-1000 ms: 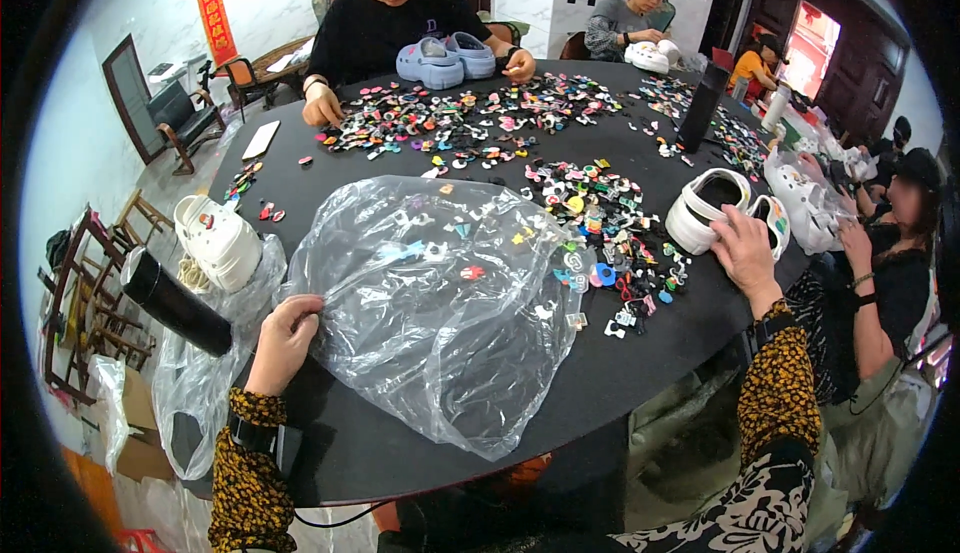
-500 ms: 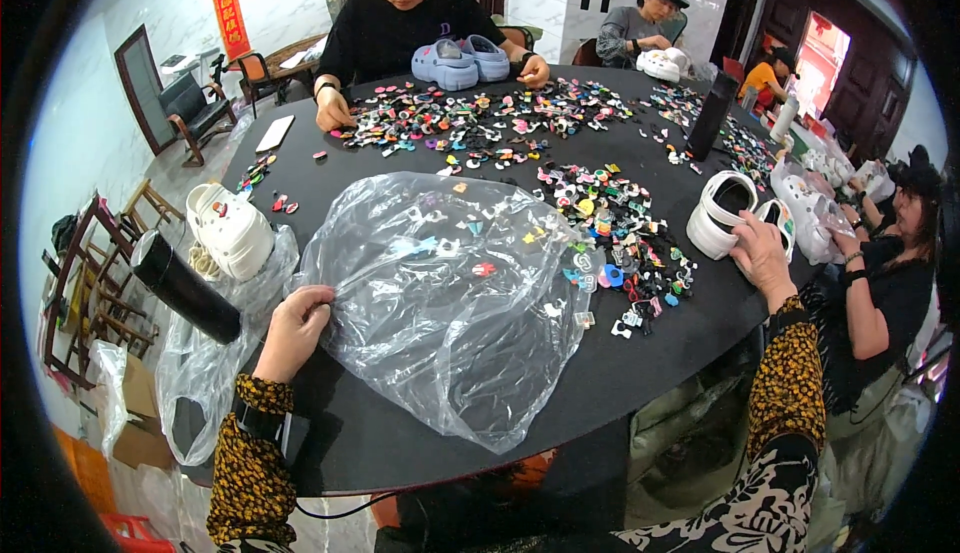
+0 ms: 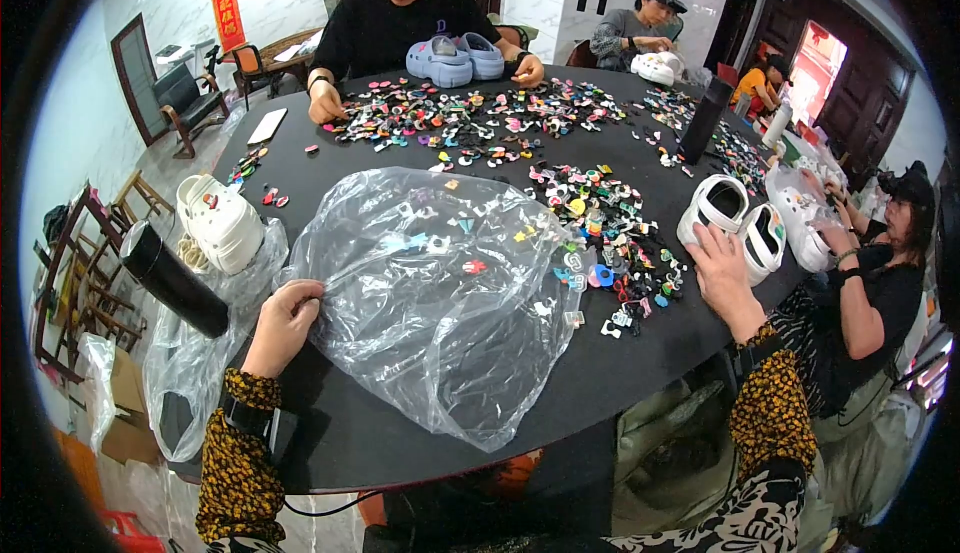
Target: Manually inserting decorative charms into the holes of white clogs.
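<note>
A large clear plastic bag (image 3: pixel 440 353) lies spread on the table in front of me. My left hand (image 3: pixel 285 323) pinches its left edge between thumb and fingers. Small colourful shoe charms (image 3: pixel 473 267) show under or in the bag; which of the two I cannot tell. On the right, my right hand (image 3: pixel 725 278) has its fingers stretched out against the near end of a white clog (image 3: pixel 718 205). Its mate, another white clog (image 3: pixel 764 243), stands just to the right of that hand, with charms on it.
A pile of charms (image 3: pixel 610 218) lies beyond the bag, and a wider heap (image 3: pixel 450 118) farther off. White clogs (image 3: pixel 222 228) and a black bottle (image 3: pixel 175 278) stand at left. Across the table a person sits behind blue clogs (image 3: pixel 455 61). Another black bottle (image 3: pixel 705 121) stands at right.
My right hand has shifted left and down along the left white clog, its fingers spreading, so the right clog shows more fully. My left hand still pinches the bag's edge.
</note>
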The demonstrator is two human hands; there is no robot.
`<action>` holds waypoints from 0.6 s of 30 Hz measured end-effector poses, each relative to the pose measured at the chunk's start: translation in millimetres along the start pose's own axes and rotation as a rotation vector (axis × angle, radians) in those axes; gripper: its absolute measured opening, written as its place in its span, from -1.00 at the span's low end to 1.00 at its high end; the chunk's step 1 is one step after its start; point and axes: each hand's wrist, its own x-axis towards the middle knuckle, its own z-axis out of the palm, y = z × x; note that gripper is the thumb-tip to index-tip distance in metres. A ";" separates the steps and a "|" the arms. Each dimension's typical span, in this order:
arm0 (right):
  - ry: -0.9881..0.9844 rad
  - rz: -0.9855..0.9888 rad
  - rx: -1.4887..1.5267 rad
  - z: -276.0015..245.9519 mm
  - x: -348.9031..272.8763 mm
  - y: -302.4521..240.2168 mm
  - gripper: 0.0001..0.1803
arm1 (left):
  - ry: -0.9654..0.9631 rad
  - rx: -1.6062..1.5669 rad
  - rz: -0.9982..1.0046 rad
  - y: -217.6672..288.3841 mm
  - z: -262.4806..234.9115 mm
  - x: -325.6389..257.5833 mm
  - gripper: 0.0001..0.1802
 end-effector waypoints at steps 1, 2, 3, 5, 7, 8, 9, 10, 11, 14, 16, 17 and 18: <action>-0.024 0.023 -0.033 1.1 -1.1 1.5 -0.58 | 0.001 -0.009 -0.011 1.8 -0.5 -1.3 -0.78; -0.022 0.020 -0.033 0.7 -2.2 2.9 -0.58 | 0.004 -0.008 -0.012 2.7 -1.8 -2.1 -0.78; -0.012 0.017 -0.037 0.0 -3.1 4.4 -0.62 | 0.008 0.013 0.008 3.8 -3.8 -2.9 -0.78; -0.037 0.009 -0.038 6.0 -6.3 6.1 -0.66 | -0.014 0.020 0.010 -4.4 3.1 2.8 -0.78; -0.039 0.018 -0.052 2.9 -11.5 10.1 -0.64 | -0.036 -0.005 -0.046 0.4 0.7 0.9 -0.76; -0.056 0.027 -0.085 4.7 -16.8 12.8 -0.61 | -0.038 -0.004 -0.047 1.3 -0.3 0.6 -0.76; -0.054 0.024 -0.083 3.8 -17.5 14.2 -0.61 | -0.039 0.013 -0.039 3.0 -2.2 -0.7 -0.75; -0.063 0.035 -0.088 2.3 -17.7 15.1 -0.59 | -0.041 0.030 -0.030 3.9 -3.7 -2.2 -0.75; -0.072 0.046 -0.093 1.0 -18.0 16.6 -0.57 | -0.040 0.031 -0.034 4.0 -4.6 -4.1 -0.75; -0.143 0.118 -0.084 5.4 -24.5 28.6 -0.57 | -0.055 0.022 -0.042 0.8 -2.9 -2.4 -0.75; -0.170 0.144 -0.080 8.7 -25.6 34.6 -0.57 | -0.045 0.009 -0.015 1.4 -1.2 -1.6 -0.75; -0.183 0.163 -0.073 11.2 -24.6 36.8 -0.56 | -0.052 0.005 -0.016 -0.2 -0.3 -1.2 -0.75; -0.204 0.188 -0.073 11.7 -26.3 39.8 -0.56 | -0.031 -0.010 -0.009 -4.8 2.6 1.4 -0.77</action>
